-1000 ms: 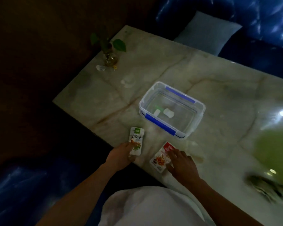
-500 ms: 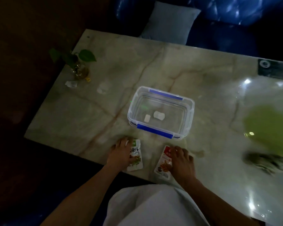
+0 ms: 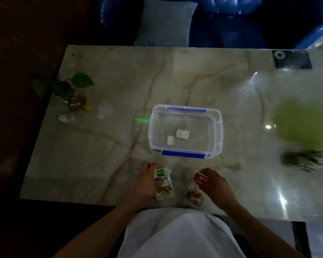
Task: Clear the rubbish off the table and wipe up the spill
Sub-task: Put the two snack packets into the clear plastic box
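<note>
My left hand (image 3: 145, 183) grips a green-topped snack packet (image 3: 164, 185) at the table's near edge. A red-topped snack packet (image 3: 198, 187) is pinched by my right hand (image 3: 217, 185) just to the right of it. Behind both stands a clear plastic box (image 3: 185, 131) with blue clips, holding two small white scraps. A small brownish wet patch (image 3: 233, 166) lies right of the box's near corner. Crumpled white wrappers (image 3: 66, 117) and a pale scrap (image 3: 104, 110) lie at the left. A dark crumpled cloth (image 3: 304, 160) rests at the right.
A marble table (image 3: 101, 146) carries a small plant in a glass vase (image 3: 74, 97) at its left edge. A green blurred shape (image 3: 304, 127) sits at the right, a dark square object (image 3: 291, 59) at the far right corner. Blue seats and a grey cushion (image 3: 166, 21) lie beyond.
Both hands have closed round their packets and lifted the top ends off the table. The view has swung so the table lies square-on.
</note>
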Demonstrator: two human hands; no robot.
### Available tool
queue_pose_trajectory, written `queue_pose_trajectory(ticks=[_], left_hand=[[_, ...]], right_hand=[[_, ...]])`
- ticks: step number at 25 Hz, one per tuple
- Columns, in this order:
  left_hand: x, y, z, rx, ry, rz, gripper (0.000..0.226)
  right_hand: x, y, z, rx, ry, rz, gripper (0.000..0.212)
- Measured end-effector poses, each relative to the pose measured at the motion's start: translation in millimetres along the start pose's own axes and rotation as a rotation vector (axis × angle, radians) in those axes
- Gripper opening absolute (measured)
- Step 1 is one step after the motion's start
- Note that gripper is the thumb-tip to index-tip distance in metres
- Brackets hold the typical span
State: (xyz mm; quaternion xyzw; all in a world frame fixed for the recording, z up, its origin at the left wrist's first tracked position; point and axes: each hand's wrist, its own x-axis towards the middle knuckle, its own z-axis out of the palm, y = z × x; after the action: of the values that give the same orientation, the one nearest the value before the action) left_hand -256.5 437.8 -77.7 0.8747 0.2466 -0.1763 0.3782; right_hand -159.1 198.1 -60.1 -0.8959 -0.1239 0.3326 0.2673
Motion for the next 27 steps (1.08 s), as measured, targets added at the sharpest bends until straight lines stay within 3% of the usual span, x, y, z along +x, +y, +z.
queue_pose_trajectory(ticks=[2, 6, 11, 20, 27], left_hand=[[0.7, 3.8, -3.3, -0.040, -0.004, 0.055, 0.018], [0.7, 14.2, -11.0, -0.125, -0.105, 0.058, 0.017], [-2.5, 35.7, -43.3, -0.176, -0.145, 0.159, 0.009], [51.9, 100.7, -136.1, -0.281, 0.017, 0.343, 0.019], [117.6, 124.5, -143.5, 0.083, -0.026, 0.395, 0.017]], right_hand=[[-2.0, -6.1, -3.6, 0.071, -0.029, 0.014, 0.021], [-1.9, -19.2, -15.5, 0.128, -0.093, -0.012, 0.013], [-4.3, -38.4, -51.2, 0.216, -0.008, -0.131, 0.017], [29.4, -89.1, -127.6, 0.290, 0.186, -0.243, 0.028], [91.5, -101.5, -132.5, 0.132, 0.268, -0.161, 0.016]])
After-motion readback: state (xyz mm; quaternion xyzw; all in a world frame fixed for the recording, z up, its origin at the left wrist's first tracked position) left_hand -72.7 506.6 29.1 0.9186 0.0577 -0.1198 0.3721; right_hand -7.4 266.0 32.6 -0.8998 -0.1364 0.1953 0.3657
